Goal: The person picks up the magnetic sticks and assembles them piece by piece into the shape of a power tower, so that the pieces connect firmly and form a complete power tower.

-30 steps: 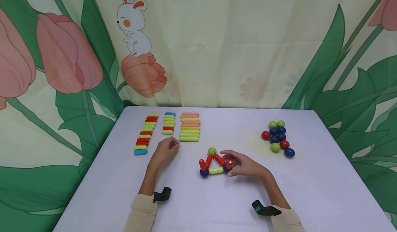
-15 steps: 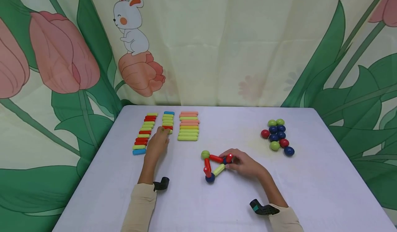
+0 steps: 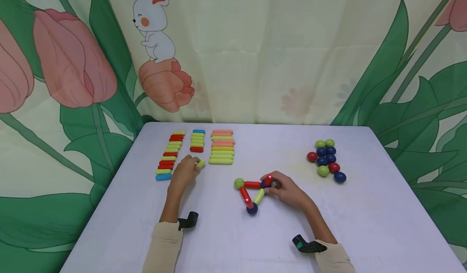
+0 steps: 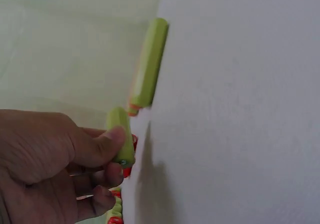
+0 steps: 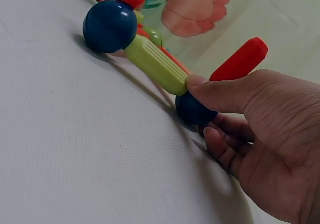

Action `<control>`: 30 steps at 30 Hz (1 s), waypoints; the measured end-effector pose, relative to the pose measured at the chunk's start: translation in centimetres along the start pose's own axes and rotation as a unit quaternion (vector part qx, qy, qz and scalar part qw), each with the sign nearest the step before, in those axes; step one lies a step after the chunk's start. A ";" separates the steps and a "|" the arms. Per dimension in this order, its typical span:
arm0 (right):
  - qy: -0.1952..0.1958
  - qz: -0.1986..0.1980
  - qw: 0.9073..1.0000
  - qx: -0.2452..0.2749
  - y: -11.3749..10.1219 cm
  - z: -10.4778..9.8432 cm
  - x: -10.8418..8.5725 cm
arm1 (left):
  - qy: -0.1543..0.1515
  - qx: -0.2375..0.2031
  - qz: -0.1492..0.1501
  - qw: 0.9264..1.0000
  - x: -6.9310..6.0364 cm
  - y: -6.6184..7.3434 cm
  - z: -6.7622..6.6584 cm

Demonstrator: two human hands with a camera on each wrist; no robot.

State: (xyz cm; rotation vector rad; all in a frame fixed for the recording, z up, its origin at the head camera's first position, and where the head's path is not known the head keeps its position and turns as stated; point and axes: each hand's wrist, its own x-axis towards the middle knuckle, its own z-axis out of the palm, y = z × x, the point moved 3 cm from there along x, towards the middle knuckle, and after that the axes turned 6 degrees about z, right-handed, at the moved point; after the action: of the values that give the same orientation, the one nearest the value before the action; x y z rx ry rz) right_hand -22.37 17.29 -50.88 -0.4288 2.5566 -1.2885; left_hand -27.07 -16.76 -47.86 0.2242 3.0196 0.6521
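My left hand (image 3: 185, 173) pinches a short yellow-green stick (image 3: 200, 164), seen closer in the left wrist view as a green stick (image 4: 120, 134) between thumb and fingers. A triangle of sticks and balls lies mid-table: a green ball (image 3: 238, 183), two red sticks, a yellow-green stick (image 3: 259, 196) and two blue balls, with a further red stick rising from each blue ball. My right hand (image 3: 286, 188) grips the triangle's right corner; the right wrist view has the thumb and fingers around that blue ball (image 5: 192, 109). The other blue ball (image 5: 110, 26) is untouched.
Three columns of sticks lie at the back left, the nearest to my left hand ending in a red stick (image 3: 196, 149). Green, blue and red balls (image 3: 330, 158) are grouped at the back right. A printed curtain (image 3: 255, 62) hangs behind the table.
My left hand has reached to the middle stick column, taken its nearest green stick and drawn it slightly nearer. The triangle has turned in my right hand, its green ball swinging left.
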 end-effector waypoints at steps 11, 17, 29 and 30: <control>0.015 0.005 1.000 0.001 -0.2 -0.1 -0.2 | -0.077 -0.312 0.144 0.936 -0.9 5.8 1.5; 0.026 0.016 1.000 0.000 -0.3 0.2 -0.1 | -0.079 -0.280 0.184 0.939 -1.2 7.5 3.0; 0.053 0.008 0.998 -0.014 -0.3 0.4 0.0 | -0.119 -0.232 0.187 0.947 -1.0 7.7 4.2; 0.055 0.006 0.998 -0.016 -0.3 0.4 0.0 | -0.124 -0.227 0.190 0.947 -1.0 7.7 4.3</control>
State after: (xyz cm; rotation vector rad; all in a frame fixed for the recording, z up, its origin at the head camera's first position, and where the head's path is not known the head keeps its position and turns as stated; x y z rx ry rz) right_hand -22.21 16.80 -50.92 -0.3571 2.6690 -1.3010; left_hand -24.76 -8.24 -48.64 0.8045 2.5121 1.2161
